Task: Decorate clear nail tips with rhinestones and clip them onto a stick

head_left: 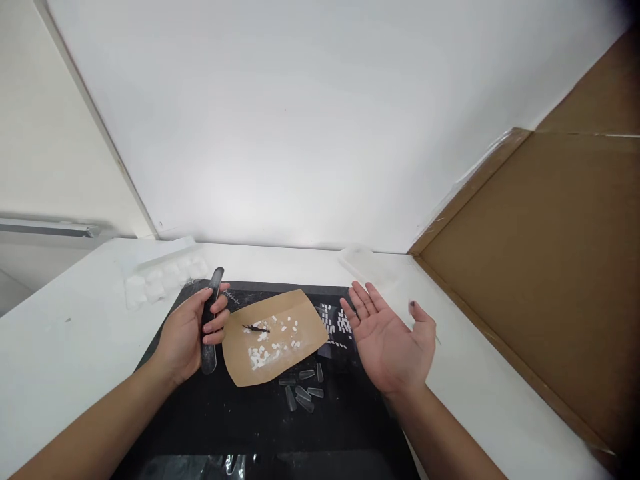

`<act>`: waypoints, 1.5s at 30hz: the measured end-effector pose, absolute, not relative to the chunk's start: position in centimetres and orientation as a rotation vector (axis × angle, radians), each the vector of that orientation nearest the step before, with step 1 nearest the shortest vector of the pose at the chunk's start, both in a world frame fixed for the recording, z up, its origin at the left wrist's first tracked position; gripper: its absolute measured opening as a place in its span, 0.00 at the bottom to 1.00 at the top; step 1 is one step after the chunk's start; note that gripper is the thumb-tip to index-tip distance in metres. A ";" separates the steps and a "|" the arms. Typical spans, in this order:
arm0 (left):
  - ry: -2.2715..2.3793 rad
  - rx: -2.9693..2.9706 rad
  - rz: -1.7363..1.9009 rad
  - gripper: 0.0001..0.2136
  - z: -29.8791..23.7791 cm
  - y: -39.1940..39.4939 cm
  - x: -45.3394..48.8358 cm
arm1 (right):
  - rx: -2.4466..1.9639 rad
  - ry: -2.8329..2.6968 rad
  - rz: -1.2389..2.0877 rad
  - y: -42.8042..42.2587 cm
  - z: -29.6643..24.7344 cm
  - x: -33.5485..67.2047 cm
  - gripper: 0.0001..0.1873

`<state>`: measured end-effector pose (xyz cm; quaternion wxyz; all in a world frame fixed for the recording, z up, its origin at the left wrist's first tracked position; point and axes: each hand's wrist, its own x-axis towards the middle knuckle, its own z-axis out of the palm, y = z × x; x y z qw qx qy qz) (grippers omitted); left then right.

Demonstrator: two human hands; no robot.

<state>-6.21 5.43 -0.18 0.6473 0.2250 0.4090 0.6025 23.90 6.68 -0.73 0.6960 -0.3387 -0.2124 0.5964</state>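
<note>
My left hand [193, 330] is closed around a long dark nail file [211, 313], held upright over the left part of a black mat [250, 420]. My right hand [390, 337] is palm up with its fingers spread and nothing in it, above the mat's right edge. Between the hands lies a brown paper sheet [275, 337] with several small white chips and a thin dark tool [256, 328] on it. Several clear false nail tips [301, 387] lie on the mat just below the paper.
A clear plastic compartment tray [160, 277] sits on the white table [65, 347] at the back left. Another clear plastic piece [365, 263] lies at the back. A large brown cardboard panel [540, 267] leans along the right. A white wall stands behind.
</note>
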 end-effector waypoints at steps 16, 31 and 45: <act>0.988 0.628 1.106 0.14 0.2 3.5 -4.3 | -0.850 -0.613 1.490 6.2 -0.6 22.2 0.22; 1.074 0.944 0.971 0.21 0.2 2.5 -3.2 | -0.994 -1.305 1.096 6.1 -2.6 21.8 0.12; 1.285 1.376 0.633 0.24 -0.4 -0.2 -1.8 | -0.816 -1.978 0.094 3.9 -3.4 18.1 0.07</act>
